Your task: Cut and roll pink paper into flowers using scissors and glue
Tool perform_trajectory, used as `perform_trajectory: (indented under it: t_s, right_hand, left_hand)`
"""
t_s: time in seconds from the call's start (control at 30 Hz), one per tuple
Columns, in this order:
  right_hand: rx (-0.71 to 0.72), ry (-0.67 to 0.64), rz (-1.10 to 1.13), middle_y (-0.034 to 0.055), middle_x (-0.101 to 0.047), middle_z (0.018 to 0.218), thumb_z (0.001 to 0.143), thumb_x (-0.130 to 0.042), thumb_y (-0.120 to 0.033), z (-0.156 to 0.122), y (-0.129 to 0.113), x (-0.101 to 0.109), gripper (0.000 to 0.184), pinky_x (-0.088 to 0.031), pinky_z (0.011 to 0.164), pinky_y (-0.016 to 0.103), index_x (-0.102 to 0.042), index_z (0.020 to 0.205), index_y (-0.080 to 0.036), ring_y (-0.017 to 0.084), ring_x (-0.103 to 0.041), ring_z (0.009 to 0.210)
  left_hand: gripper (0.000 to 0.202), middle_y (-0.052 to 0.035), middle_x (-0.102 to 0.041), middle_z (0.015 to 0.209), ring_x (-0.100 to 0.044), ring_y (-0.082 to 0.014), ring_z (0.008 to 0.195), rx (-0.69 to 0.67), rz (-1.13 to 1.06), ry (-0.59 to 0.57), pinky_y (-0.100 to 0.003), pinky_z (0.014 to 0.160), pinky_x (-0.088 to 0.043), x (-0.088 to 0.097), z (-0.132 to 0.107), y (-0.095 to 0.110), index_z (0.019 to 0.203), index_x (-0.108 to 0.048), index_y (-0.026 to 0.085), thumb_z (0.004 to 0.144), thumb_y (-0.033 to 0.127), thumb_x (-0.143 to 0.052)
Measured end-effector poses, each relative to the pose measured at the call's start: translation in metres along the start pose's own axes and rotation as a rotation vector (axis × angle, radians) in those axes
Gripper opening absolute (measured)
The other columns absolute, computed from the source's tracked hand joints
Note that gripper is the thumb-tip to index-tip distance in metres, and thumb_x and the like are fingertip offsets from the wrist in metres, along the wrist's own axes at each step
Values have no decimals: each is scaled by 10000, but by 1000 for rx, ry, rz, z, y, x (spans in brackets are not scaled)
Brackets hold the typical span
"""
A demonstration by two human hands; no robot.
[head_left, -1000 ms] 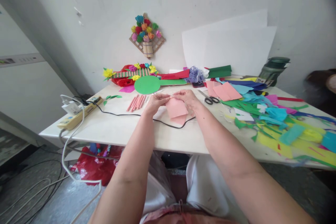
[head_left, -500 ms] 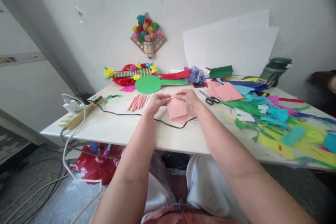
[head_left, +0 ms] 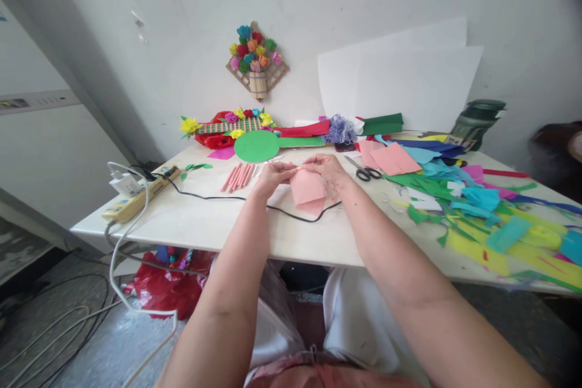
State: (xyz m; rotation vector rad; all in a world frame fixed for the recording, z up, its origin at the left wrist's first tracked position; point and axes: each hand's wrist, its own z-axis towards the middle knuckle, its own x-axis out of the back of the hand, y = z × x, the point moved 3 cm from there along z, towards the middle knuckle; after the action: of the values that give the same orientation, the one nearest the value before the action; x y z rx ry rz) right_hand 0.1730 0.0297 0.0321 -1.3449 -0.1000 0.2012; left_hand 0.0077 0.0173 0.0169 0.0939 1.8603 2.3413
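Between both hands hangs a piece of pink paper point(head_left: 308, 188), pinched along its top edge. My left hand point(head_left: 276, 176) is closed on the paper's upper left corner, fingertips together. On the upper right side, my right hand point(head_left: 328, 171) pinches the same edge. Whether something thin lies inside the pinched edge I cannot tell. Left of my hands lie several rolled pink paper sticks point(head_left: 237, 177). A pair of scissors point(head_left: 367, 174) with black handles rests to the right, near more pink paper sheets point(head_left: 395, 159).
A black cable point(head_left: 295, 217) crosses the table under my forearms, near a power strip point(head_left: 131, 197). Behind my hands lies a green paddle-shaped piece point(head_left: 257, 146). Coloured paper scraps point(head_left: 482, 212) cover the right side, with a dark bottle point(head_left: 479, 121) behind them.
The pink paper has shifted very slightly to the right. Both hands keep their pinch on its top edge, with the fingers barely moved.
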Motion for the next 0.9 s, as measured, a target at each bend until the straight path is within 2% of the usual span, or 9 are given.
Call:
perform_trajectory:
  t_s: [0.2,0.47,0.57,0.9]
  right_hand:
    - [12,-21,39,7,-645,636,411,-807,-313,1,1,0,307,-438,623,274,-664,636,-160,124,-552,605]
    - [29,-48,63,-1,-645,641,433,-792,-302,3,3,0,285,-439,642,278,-671,651,-164,122,-554,611]
    - [41,-59,70,1,-653,658,449,-781,-292,3,2,0,289,-440,646,279,-677,690,-172,127,-565,626]
    - [38,-84,47,-18,-625,611,461,-797,-278,3,2,3,259,-404,620,259,-673,653,-157,98,-522,581]
  left_hand:
    - [339,-46,-682,703,-602,-122,619,9,-115,9,-280,635,-499,3,1,-2,773,-725,119,502,298,-825]
    - [344,-57,-699,732,-626,-132,638,30,-192,6,-288,667,-498,3,-3,-1,785,-724,122,486,256,-831]
    - [341,-60,-706,737,-627,-134,639,48,-213,4,-287,662,-499,3,-3,0,773,-726,124,474,245,-834]
    - [311,-44,-699,695,-622,-119,625,48,-223,29,-269,654,-495,3,-3,2,747,-725,127,472,222,-835]
